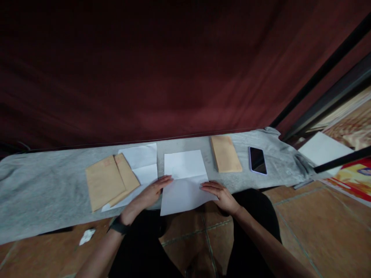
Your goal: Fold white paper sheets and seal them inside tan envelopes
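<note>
A white sheet of paper (pixel 185 166) with a crease across its middle lies in front of me, its near part jutting past the edge of the cloth-covered bench. My left hand (pixel 153 190), a dark band on its wrist, rests with fingers stretched flat at the sheet's left edge. On the right edge, the fingers of my right hand (pixel 222 195) lie extended over the paper. Left of the sheet, two brown envelopes (pixel 106 179) overlap on top of more creased white paper (pixel 146 154). A stack of brown envelopes (pixel 226 153) is to the right.
A phone (pixel 257 160) lies on the grey cloth (pixel 43 185) at the right. Behind the bench hangs a dark red curtain (pixel 174 77). Crumpled white tissue (pixel 87 236) is on the tiled floor (pixel 301 220). Dark metal bars (pixel 321 69) and a red-and-yellow package (pixel 355 179) stand far right.
</note>
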A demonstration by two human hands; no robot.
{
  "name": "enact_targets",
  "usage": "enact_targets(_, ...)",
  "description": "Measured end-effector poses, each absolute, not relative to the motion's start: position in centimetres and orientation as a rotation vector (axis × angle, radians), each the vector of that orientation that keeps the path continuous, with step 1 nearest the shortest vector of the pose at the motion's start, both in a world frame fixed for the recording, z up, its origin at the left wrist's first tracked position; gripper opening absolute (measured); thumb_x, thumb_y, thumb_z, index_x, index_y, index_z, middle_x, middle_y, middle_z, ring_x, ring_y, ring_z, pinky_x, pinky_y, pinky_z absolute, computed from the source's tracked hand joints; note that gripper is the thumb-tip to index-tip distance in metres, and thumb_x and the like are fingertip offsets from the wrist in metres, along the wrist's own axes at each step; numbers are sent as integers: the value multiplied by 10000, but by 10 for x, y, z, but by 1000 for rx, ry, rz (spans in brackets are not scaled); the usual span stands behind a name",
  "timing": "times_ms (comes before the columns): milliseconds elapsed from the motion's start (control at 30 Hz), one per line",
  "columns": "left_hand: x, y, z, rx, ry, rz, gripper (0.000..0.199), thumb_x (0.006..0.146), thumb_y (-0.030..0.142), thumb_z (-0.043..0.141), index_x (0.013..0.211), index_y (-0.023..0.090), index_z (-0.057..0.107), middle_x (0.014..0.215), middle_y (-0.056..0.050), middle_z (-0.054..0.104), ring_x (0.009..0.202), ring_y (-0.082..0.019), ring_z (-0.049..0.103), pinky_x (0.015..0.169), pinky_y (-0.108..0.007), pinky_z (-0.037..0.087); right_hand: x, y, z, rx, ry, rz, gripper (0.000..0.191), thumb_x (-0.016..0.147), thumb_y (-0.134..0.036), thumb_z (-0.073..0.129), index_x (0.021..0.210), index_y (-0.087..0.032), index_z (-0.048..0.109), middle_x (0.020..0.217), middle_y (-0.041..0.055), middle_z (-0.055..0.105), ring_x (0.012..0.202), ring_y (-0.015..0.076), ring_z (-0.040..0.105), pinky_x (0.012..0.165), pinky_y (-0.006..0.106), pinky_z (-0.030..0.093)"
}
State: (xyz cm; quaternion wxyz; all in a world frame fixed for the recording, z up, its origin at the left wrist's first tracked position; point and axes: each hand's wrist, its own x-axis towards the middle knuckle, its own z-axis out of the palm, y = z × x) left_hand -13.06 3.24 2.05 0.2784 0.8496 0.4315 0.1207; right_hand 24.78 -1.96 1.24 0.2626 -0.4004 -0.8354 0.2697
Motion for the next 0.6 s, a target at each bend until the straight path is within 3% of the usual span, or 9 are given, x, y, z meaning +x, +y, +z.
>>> enact_targets(167,-139,-2,31,2254,1171,388,725,838,70,571,1509,315,447,1576,-30,452,1491,-226,354,1238,-493,303,247,-9,13,-1121,-2128,757,524,850,-67,588,1298,-328,669,1321,25,691,1262,233,612,1156,524,401)
enact_targets(300,-124,3,33,2283,1131,460,720,841,71,560,1511,306,445,1573,-51,455,1478,-234,378,1242,-516,284,244,3,20,-1120,-2123,809,477,850,-104,627,1274,-314,686,1274,37,716,1235,241,625,1096,484,468)
enact_targets(400,-115,13,37,2257,1051,448,716,802,79,592,1474,309,504,1549,-56,489,1447,-239,427,1233,-501,297,244,12,27,-1060,-2199,821,492,854,-177,691,1330,-298,650,1383,66,648,1309,253,572,1129,481,434)
enact_targets(467,-113,19,41,2174,1022,455,657,786,111,616,1418,289,576,1504,-66,543,1407,-249,479,1219,-481,319,246,18,31,-1042,-2241,838,504,850,-199,708,1340,-295,644,1410,72,626,1322,258,564,1146,480,414)
enact_targets(600,-112,31,51,1824,1107,505,455,805,233,636,1253,211,709,1310,-87,696,1234,-267,630,1123,-435,440,247,33,33,-1122,-2151,1014,386,907,-244,635,1290,-267,680,1286,60,709,1183,248,665,1037,419,520)
